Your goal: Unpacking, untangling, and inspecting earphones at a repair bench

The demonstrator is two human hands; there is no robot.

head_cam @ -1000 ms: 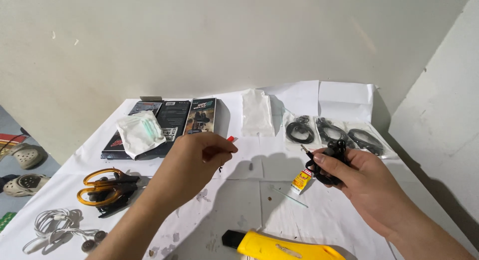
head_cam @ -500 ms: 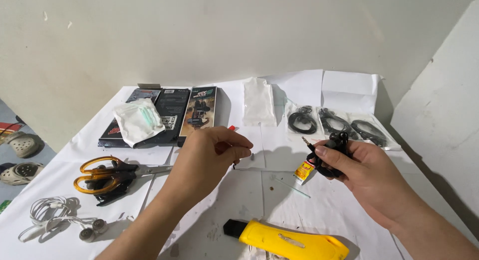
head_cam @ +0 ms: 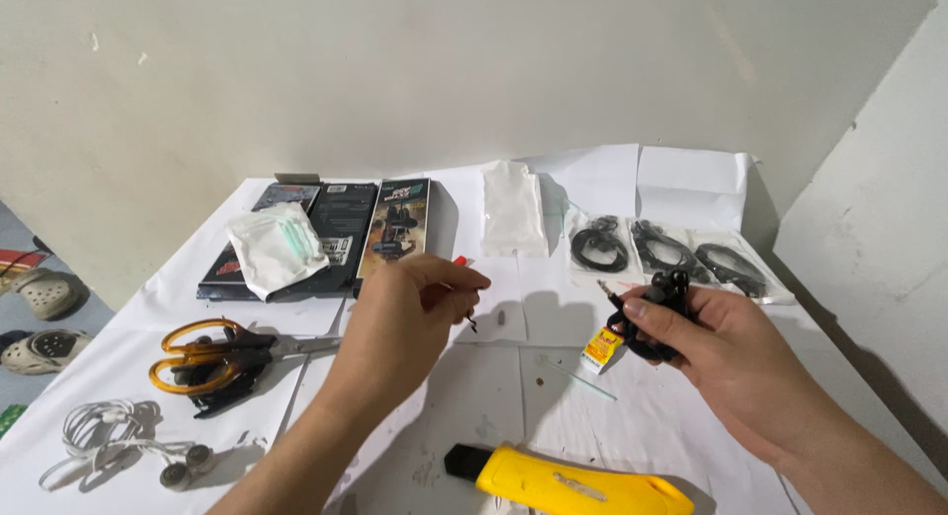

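My right hand (head_cam: 726, 352) grips a coiled bundle of black earphone cable (head_cam: 657, 308) over the right part of the paper-covered table (head_cam: 553, 387); a jack plug sticks out of the bundle toward the left. My left hand (head_cam: 410, 317) hovers over the table's middle, fingers pinched on a small dark piece (head_cam: 471, 320) that hangs below the fingertips; what it is cannot be made out. A small red tip (head_cam: 459, 262) shows just above that hand. A small yellow glue tube (head_cam: 599, 349) lies on the paper just below the cable bundle.
Orange-handled scissors (head_cam: 202, 355) and white earphones (head_cam: 118, 441) lie at the left. A yellow tool (head_cam: 568, 485) sits at the near edge. Dark flat boxes (head_cam: 341, 229), a white pouch (head_cam: 275, 248), a clear bag (head_cam: 513, 211) and bagged black cables (head_cam: 671, 250) line the back. Sandals (head_cam: 39, 317) lie on the floor.
My left hand has dropped slightly and now pinches the small dark piece lower, nearer the paper. The right hand keeps the cable bundle, shifted a little right. The camera view has tilted.
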